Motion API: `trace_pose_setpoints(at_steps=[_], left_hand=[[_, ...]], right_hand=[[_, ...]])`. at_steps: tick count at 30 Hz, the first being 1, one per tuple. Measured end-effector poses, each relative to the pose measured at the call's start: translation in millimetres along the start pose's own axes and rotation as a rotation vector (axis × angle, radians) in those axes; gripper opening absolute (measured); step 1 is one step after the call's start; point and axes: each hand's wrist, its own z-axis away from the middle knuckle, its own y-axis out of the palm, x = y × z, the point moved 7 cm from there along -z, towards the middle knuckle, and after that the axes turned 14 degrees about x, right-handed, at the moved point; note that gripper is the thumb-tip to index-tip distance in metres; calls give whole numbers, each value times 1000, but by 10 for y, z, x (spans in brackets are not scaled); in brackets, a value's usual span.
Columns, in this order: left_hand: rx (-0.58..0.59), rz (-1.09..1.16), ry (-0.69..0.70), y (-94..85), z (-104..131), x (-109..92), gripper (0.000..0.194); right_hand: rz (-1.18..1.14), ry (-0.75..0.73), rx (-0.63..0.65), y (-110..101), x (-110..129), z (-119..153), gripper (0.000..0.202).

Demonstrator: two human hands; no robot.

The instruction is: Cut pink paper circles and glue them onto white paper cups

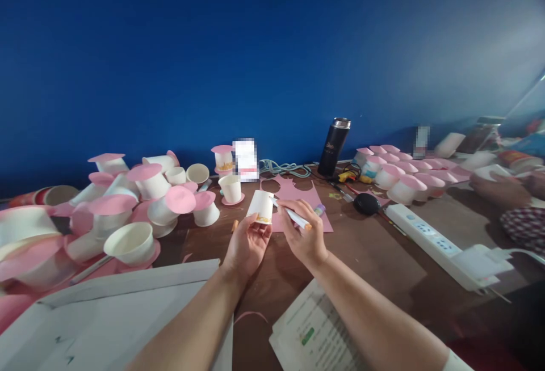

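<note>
A white paper cup (259,203) with a yellow-orange print near its rim is held in my left hand (248,243), lying tilted across the fingers. My right hand (305,233) grips a white marker (294,218) with an orange end. The marker's tip points at the cup's side; whether it touches the surface I cannot tell. Behind both hands lies a cut-out sheet of pink paper (304,194). Just beyond the left hand, another paper cup (231,188) stands on a pink paper disc (234,200). A small orange cap (235,225) sits on the table by my left hand.
Several cups with pink discs (147,181) crowd the left side. At the back stands a black thermos (334,147). To the right are a black mouse (367,203), a white power strip (430,240), more pink-topped cups (407,188) and another person's hand (494,189). Printed sheets (317,331) lie in front.
</note>
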Motion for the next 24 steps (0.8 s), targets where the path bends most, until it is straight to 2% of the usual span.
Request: trace_pose_setpoints(at_steps=[24], left_hand=[[6,38,-7,52,37,31,4]], right_hand=[[58,19,-1,19,-22,12,16]])
